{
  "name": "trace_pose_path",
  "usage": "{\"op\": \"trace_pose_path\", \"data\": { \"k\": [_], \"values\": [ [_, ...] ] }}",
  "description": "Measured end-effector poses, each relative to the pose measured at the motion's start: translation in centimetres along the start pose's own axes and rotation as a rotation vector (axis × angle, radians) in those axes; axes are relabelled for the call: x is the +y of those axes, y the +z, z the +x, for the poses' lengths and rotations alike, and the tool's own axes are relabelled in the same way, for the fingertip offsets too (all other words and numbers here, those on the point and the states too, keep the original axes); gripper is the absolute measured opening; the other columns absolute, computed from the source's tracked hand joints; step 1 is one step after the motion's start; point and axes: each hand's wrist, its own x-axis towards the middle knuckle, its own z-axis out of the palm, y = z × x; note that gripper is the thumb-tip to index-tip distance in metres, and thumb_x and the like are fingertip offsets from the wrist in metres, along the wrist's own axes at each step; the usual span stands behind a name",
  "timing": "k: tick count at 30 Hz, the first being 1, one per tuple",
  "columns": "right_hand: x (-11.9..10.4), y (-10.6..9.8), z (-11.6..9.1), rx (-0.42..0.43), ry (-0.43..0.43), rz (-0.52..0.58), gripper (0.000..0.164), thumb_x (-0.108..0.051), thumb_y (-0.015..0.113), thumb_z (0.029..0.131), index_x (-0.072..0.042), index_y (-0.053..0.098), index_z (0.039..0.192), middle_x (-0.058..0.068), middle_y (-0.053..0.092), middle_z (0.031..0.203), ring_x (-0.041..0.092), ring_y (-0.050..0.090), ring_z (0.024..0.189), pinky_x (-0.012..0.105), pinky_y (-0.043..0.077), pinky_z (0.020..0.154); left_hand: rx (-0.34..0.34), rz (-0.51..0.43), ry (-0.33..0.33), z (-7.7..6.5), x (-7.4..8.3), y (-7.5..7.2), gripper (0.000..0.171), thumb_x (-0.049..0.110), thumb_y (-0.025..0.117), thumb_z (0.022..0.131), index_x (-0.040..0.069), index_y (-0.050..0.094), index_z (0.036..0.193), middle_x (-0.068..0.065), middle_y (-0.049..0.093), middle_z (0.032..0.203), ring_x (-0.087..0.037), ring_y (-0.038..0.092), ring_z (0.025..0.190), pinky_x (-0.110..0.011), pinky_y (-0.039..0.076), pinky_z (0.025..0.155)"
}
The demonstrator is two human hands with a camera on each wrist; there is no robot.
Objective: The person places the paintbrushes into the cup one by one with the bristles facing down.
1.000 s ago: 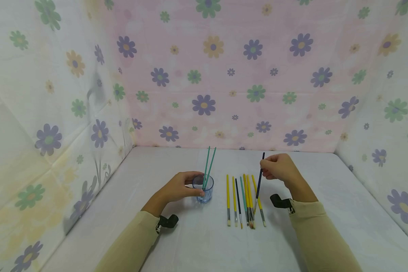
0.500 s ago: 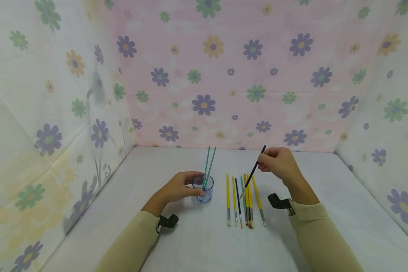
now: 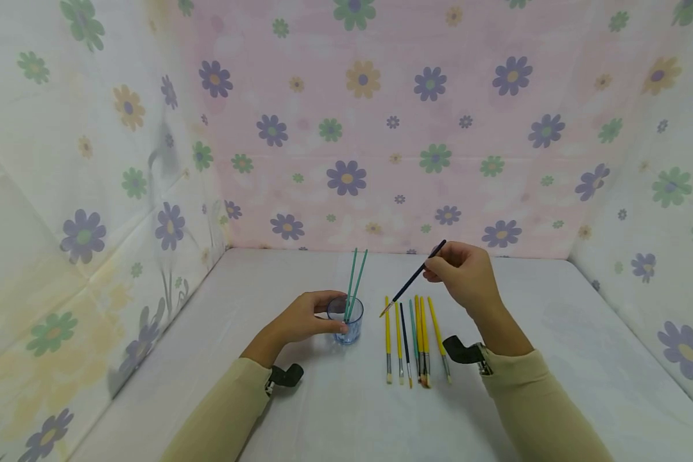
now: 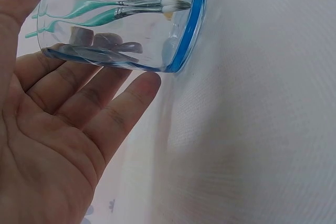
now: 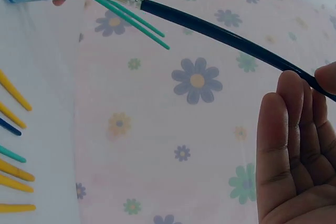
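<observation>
My left hand holds a clear blue-tinted glass on the table, thumb and fingers around its sides. Two teal paintbrushes stand in the glass, bristles down, as the left wrist view shows. My right hand pinches a dark blue paintbrush near the end of its handle. That brush slants down to the left, its orange-brown bristles above the top ends of the brushes on the table. In the right wrist view the bristle tip overlaps the glass.
Several paintbrushes lie in a row right of the glass, bristles toward me: yellow ones, a dark blue one and a teal one. A white cloth covers the table. Flowered cloth walls stand behind and at both sides.
My right hand has lifted the dark blue paintbrush off the right of the row and carried it left and up, tilting it toward the glass. The left hand and glass have stayed put.
</observation>
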Motion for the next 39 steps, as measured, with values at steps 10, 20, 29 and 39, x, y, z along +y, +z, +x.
{"op": "trace_pose_path", "data": {
  "k": [10, 20, 29, 39],
  "values": [
    [-0.3, 2.3, -0.7, 0.009, -0.086, 0.058, 0.013, -0.014, 0.072, 0.096, -0.002, 0.070, 0.094, 0.016, 0.072, 0.094, 0.023, 0.076, 0.082, 0.028, 0.063, 0.078, -0.003, 0.005, -0.011, 0.0, 0.1, 0.1, 0.072, 0.038, 0.089, 0.082, 0.022, 0.058, 0.145, 0.003, 0.066, 0.138, -0.025, 0.059, 0.135, -0.051, 0.047, 0.113],
    [0.6, 4.2, -0.9, -0.058, -0.075, 0.033, 0.012, -0.016, 0.072, 0.096, -0.005, 0.070, 0.094, 0.013, 0.074, 0.093, 0.021, 0.077, 0.083, 0.029, 0.063, 0.079, -0.004, 0.003, -0.013, 0.0, 0.1, 0.0, 0.073, 0.040, 0.090, 0.081, 0.024, 0.058, 0.145, 0.005, 0.066, 0.138, -0.024, 0.059, 0.136, -0.050, 0.046, 0.114],
    [1.6, 5.7, -1.1, -0.121, -0.058, 0.037, 0.012, -0.018, 0.074, 0.096, -0.007, 0.070, 0.096, 0.011, 0.075, 0.093, 0.025, 0.077, 0.085, 0.030, 0.063, 0.078, 0.002, 0.012, -0.030, 0.1, -0.1, 0.1, 0.074, 0.041, 0.090, 0.080, 0.025, 0.058, 0.145, 0.005, 0.066, 0.138, -0.025, 0.058, 0.136, -0.052, 0.046, 0.113],
    [2.7, 6.8, -0.9, -0.153, 0.002, 0.075, 0.014, -0.017, 0.074, 0.097, -0.004, 0.069, 0.098, 0.013, 0.074, 0.092, 0.037, 0.075, 0.089, 0.034, 0.064, 0.077, 0.006, 0.028, -0.043, 0.1, 0.0, 0.1, 0.076, 0.046, 0.090, 0.079, 0.026, 0.058, 0.145, 0.006, 0.066, 0.139, -0.025, 0.058, 0.137, -0.052, 0.047, 0.113]
  ]
}}
